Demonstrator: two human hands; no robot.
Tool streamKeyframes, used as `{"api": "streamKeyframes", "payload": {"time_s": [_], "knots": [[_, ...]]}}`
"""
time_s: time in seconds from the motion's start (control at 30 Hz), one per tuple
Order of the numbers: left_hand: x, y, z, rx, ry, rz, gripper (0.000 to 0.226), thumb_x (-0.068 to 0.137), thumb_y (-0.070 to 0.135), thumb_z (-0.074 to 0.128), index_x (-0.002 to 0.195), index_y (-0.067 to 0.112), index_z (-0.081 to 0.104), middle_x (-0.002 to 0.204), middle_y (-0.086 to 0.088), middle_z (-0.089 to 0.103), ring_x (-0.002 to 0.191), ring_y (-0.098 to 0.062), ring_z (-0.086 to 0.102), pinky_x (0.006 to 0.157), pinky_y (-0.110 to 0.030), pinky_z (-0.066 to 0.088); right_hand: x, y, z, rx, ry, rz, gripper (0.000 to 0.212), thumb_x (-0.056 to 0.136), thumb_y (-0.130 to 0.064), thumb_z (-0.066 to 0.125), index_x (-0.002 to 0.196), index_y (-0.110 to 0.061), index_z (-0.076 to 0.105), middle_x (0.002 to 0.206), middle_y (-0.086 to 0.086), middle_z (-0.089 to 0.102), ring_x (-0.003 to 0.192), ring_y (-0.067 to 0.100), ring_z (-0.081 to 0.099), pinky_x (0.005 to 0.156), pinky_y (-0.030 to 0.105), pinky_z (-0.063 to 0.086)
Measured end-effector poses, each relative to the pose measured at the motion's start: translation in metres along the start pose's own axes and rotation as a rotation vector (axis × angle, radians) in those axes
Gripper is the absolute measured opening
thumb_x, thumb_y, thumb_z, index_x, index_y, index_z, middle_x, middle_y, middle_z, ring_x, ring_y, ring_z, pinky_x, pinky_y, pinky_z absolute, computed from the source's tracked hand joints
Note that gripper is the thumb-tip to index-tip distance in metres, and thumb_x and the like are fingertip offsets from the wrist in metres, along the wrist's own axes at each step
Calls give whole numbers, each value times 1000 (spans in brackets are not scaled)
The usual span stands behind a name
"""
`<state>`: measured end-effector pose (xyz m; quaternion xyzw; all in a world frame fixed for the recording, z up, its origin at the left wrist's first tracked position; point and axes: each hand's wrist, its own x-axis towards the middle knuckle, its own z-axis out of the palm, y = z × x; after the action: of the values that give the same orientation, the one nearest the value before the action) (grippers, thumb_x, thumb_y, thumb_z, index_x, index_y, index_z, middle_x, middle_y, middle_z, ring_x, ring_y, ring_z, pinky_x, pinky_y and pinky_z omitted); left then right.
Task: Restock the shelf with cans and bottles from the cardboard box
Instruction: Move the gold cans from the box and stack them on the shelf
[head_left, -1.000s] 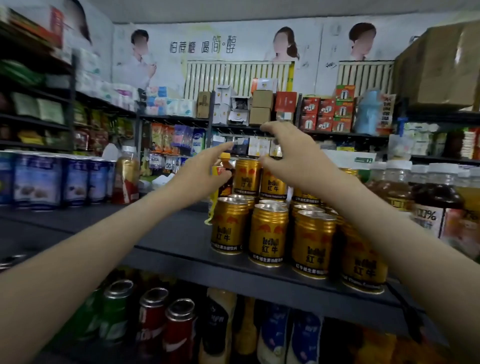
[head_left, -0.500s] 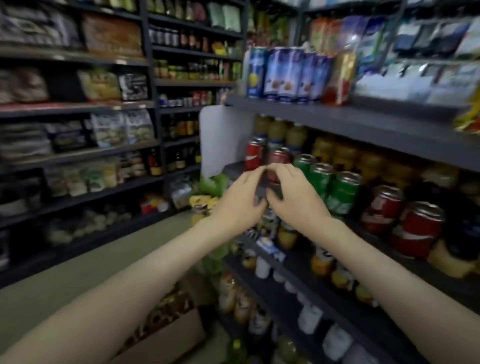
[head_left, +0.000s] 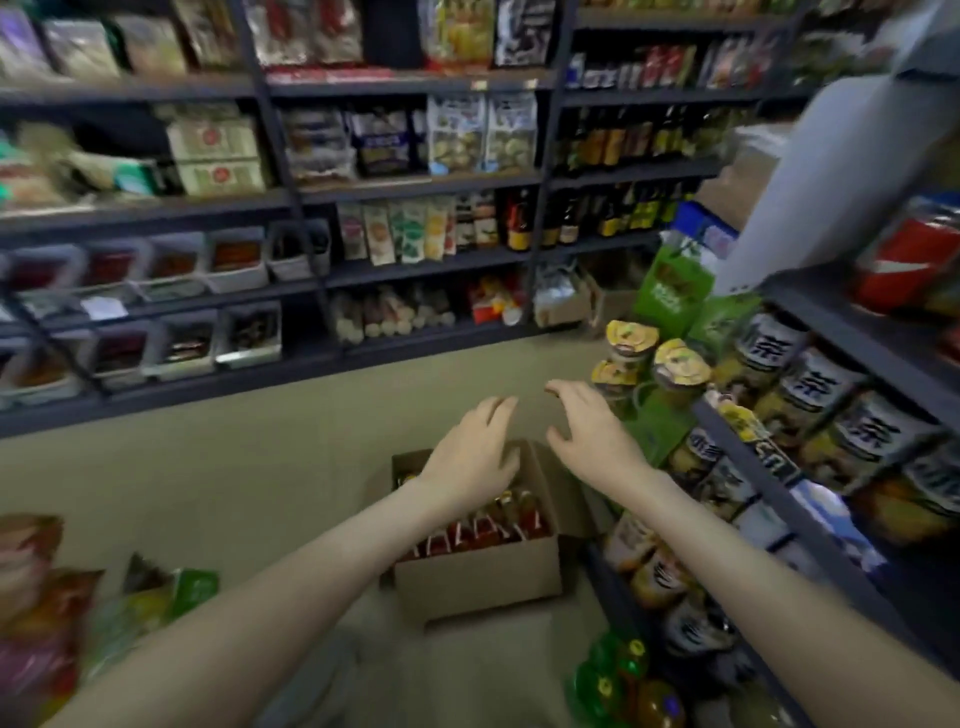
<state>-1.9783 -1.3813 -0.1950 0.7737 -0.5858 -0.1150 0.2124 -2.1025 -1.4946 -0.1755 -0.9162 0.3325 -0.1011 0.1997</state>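
With the shelf (head_left: 800, 525) just right of the box (head_left: 478, 577) on the floor (head_left: 260, 493), its bottles (head_left: 488, 525) standing upright inside, we hold both hands empty and loosely spread above it, the left hand (head_left: 472, 457) nearer the bottles, the right hand (head_left: 592, 441) over its far corner.

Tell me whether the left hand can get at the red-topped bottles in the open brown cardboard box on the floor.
Probably yes. The left hand is open and empty above the brown cardboard box, whose top is open, with nothing covering the red-topped bottles.
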Motion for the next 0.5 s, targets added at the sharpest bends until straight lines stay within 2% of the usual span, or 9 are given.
{"api": "streamKeyframes", "payload": {"time_s": [0.2, 0.33, 0.5], "knots": [[33, -81, 34, 79, -105, -225, 60, 96, 23, 46, 150, 12, 22, 153, -10, 27, 137, -27, 32, 109, -37, 34, 84, 39, 71, 44, -195, 48, 57, 96, -20, 52, 148, -15, 29, 149, 4, 35, 139, 20, 32, 110, 34, 33], [59, -138, 51, 107, -155, -368, 61, 96, 28, 48, 150, 15, 22, 153, -8, 28, 134, -26, 36, 107, -40, 38, 135, 62, 114, 125, -305, 144, 59, 94, -20, 56, 147, -16, 30, 150, 4, 36, 137, 20, 36, 109, 37, 38], [73, -206, 91, 51, -256, -503, 58, 98, 26, 44, 150, 17, 20, 152, -5, 27, 131, -24, 38, 104, -35, 38, 180, 90, 181, 91, -460, 170, 56, 95, -19, 55, 146, -19, 31, 148, 1, 37, 135, 17, 37, 108, 34, 39]]}}
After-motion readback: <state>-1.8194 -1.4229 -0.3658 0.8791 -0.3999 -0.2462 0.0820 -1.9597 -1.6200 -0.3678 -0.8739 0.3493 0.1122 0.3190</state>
